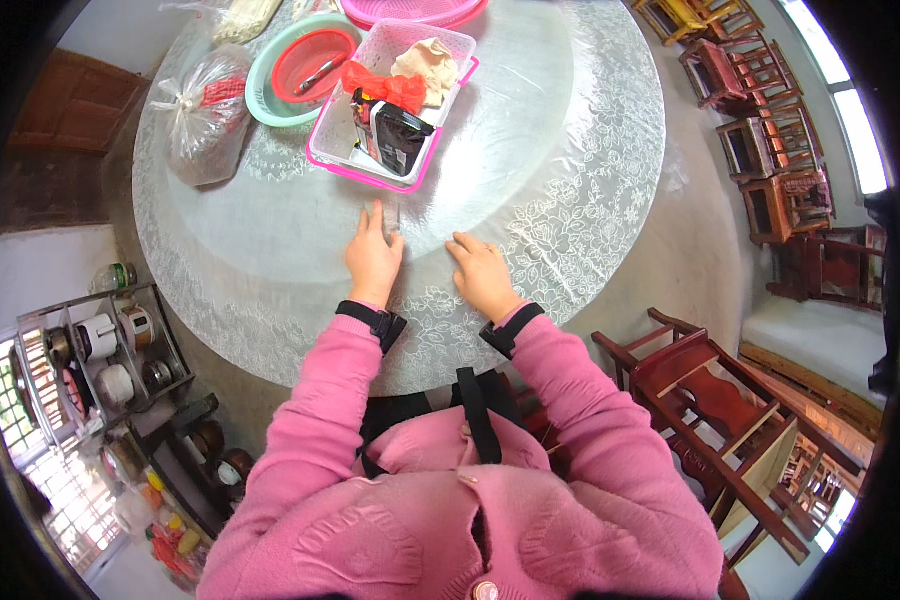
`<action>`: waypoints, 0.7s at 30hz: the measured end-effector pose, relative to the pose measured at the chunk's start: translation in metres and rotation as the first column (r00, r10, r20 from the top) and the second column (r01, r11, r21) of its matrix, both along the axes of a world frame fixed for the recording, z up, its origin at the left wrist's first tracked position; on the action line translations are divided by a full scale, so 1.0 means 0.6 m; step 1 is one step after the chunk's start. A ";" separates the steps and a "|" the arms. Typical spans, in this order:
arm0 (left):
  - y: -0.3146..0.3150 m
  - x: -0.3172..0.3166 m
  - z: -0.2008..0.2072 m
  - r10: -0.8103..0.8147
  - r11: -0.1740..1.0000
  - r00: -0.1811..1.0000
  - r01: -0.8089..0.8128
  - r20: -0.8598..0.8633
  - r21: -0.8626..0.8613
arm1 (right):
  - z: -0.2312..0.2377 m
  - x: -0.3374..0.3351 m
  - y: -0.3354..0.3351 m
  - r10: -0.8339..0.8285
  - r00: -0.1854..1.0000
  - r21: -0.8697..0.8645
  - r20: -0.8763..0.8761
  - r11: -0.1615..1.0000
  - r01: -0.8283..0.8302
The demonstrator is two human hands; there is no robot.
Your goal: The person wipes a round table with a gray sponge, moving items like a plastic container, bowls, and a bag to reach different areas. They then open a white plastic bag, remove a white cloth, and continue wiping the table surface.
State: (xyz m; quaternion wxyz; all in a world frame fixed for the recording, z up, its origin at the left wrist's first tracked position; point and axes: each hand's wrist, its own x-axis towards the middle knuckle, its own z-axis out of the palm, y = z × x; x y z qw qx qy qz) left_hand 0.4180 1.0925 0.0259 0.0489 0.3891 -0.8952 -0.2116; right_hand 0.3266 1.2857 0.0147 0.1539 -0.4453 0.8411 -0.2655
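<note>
My left hand (374, 260) lies on the round table's lace-patterned cover (450, 330), its fingers stretched toward the far side and nothing in it. To its right, my right hand (484, 272) rests on the same cover with fingers apart, also holding nothing. Just beyond my left fingertips stands a white plastic basket (322, 138) with a pink rim, apart from the hand. Inside it are a black package (395, 135), a red plastic bag (385, 88) and a beige cloth (428, 68).
Left of the basket, a red bowl (288, 70) holding a dark slim object sits in a light green basin (260, 100). A tied clear bag (205, 140) stands farther left, and a pink basin (410, 8) at the back. Wooden chairs (685, 375) flank the right; a shelf (160, 330) stands left.
</note>
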 end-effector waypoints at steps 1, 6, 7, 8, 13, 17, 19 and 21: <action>0.011 -0.006 0.002 0.009 0.999 1.000 -0.009 0.013 0.034 | -0.001 -0.005 0.006 -0.009 1.000 -0.016 0.006 1.000 0.009; 0.060 -0.037 -0.002 -0.144 0.987 0.989 0.146 -0.034 0.062 | 0.006 -0.019 0.023 -0.072 0.996 -0.035 0.049 0.997 0.074; 0.069 -0.044 -0.005 -0.159 0.985 0.986 0.162 -0.054 0.052 | 0.009 -0.019 0.025 -0.095 0.994 -0.088 0.058 0.991 0.100; 0.081 -0.054 -0.007 -0.169 0.983 0.985 0.172 -0.046 0.066 | 0.012 -0.018 0.026 -0.122 0.990 -0.115 0.074 0.985 0.131; 0.114 -0.110 -0.003 -0.100 0.964 0.969 0.150 -0.226 0.219 | 0.024 -0.043 0.022 -0.227 0.966 -0.162 0.122 0.956 0.245; 0.104 -0.131 -0.013 -0.088 0.850 0.977 0.175 -0.194 0.496 | 0.030 -0.065 0.006 -0.290 0.955 -0.189 0.052 0.937 0.295; 0.094 -0.121 -0.026 -0.183 0.891 0.920 0.305 -0.348 0.338 | 0.032 -0.073 -0.010 -0.327 0.945 -0.187 0.005 0.928 0.322; 0.082 -0.113 -0.041 -0.227 0.886 0.877 0.366 -0.423 0.284 | 0.030 -0.075 -0.032 -0.377 0.926 -0.151 -0.027 0.917 0.369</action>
